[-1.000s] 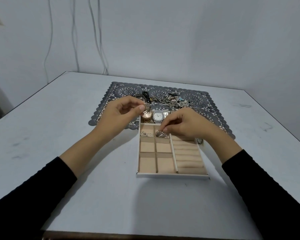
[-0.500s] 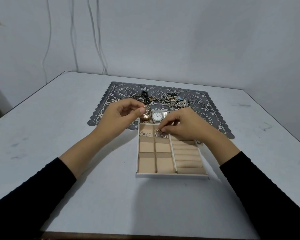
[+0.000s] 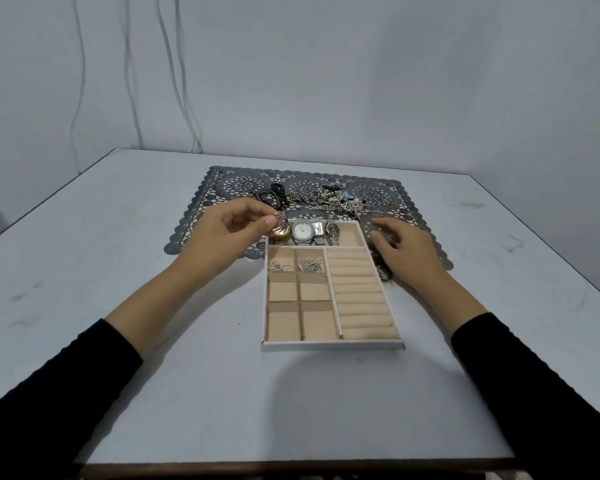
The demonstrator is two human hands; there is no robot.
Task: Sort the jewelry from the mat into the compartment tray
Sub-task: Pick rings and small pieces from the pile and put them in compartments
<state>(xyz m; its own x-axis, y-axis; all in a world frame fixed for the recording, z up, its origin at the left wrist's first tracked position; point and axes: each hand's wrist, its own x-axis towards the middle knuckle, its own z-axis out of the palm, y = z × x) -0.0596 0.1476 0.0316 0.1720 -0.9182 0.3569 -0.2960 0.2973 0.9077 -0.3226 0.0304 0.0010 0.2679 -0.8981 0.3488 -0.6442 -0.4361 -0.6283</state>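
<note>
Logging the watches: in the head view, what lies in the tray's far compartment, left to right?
Rose-gold watch, white-dial watch, small rectangular watch, small grey-dial watch, then bare lining.

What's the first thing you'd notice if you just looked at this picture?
The left hand pinching a shiny ribbed disc over the far-left corner of the tray. Next, the row of watches in the tray's far compartment, and the tangled jewelry pile on the lacy mat behind.
</note>
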